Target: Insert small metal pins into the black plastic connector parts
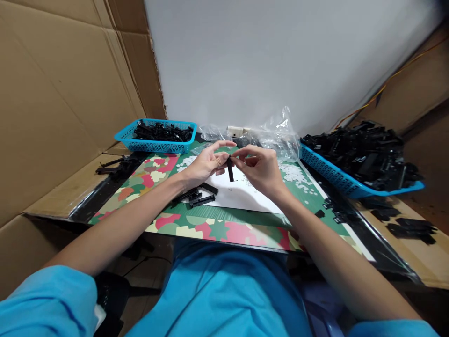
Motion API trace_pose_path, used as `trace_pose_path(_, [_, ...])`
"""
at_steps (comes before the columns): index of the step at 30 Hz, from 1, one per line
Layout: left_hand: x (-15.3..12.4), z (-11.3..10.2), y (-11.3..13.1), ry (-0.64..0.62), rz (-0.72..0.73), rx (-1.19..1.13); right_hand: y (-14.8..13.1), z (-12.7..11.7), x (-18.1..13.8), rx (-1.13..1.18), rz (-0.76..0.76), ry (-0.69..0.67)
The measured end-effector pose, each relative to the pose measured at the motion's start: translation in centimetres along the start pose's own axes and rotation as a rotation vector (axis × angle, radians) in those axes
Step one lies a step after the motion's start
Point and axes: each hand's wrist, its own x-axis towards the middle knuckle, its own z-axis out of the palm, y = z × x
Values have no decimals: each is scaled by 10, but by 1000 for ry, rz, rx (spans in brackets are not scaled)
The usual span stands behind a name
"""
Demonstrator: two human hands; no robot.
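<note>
My left hand [206, 161] and my right hand [259, 168] meet above a white sheet [242, 193] on the camouflage-patterned table mat [213, 229]. Both pinch one small black plastic strip [230, 171], which hangs upright between the fingertips. The fingers of both hands are curled together around its top end. A few more black strips [199, 194] lie on the mat just below my left wrist.
A blue basket [140, 140] of black parts stands at the back left; a bigger one [336, 175], heaped, stands at the right. Clear plastic bags [277, 133] and small white pellets [294, 174] lie behind my hands. Cardboard walls rise at the left. Loose black parts [410, 227] lie far right.
</note>
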Motion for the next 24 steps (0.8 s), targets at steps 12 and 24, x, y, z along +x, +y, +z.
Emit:
trace_pose_path(12, [-4, -3, 19, 67, 117, 234, 12, -20, 0, -107, -94, -103])
trace_pose_path(24, [0, -9, 8, 137, 203, 365, 33, 1, -4, -500, -284, -162])
